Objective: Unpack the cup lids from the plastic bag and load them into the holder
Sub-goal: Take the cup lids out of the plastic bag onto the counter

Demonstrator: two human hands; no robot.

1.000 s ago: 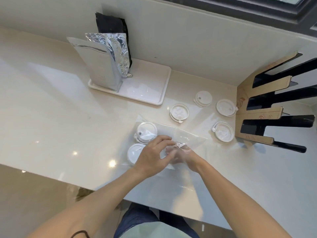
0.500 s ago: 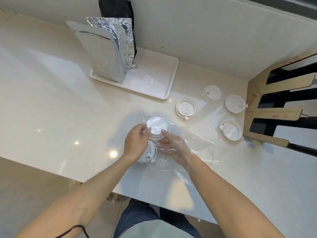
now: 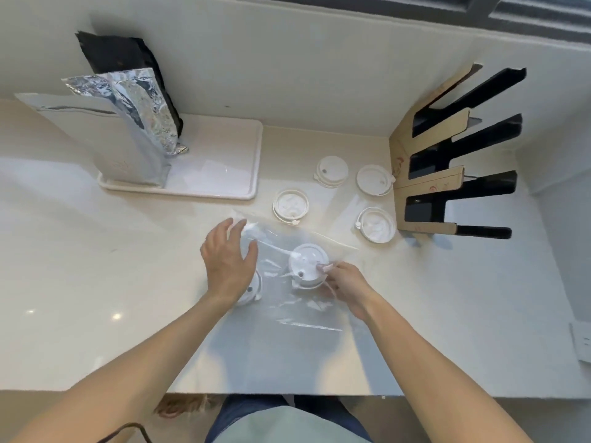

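Observation:
A clear plastic bag [image 3: 300, 302] lies flat on the counter in front of me. My right hand [image 3: 347, 284] reaches inside it and pinches a white cup lid [image 3: 307, 263]. My left hand [image 3: 228, 262] hovers with spread fingers over the bag's left part and covers most of another white lid [image 3: 254, 290]. Several loose white lids lie beyond the bag: one [image 3: 290, 206] in the middle, one [image 3: 332, 171] behind it, two [image 3: 374, 180] [image 3: 375, 224] beside the holder. The cardboard-and-black slotted holder [image 3: 428, 174] stands at the right.
A white tray [image 3: 217, 167] at the back left carries a silver foil pouch [image 3: 121, 129] and a black pouch [image 3: 128, 62]. A wall runs behind the counter and along its right side. The counter's front edge [image 3: 96, 390] is close to my body.
My right hand has drawn a lid to the right inside the bag. My left hand has let go of it and opened over the bag's left end.

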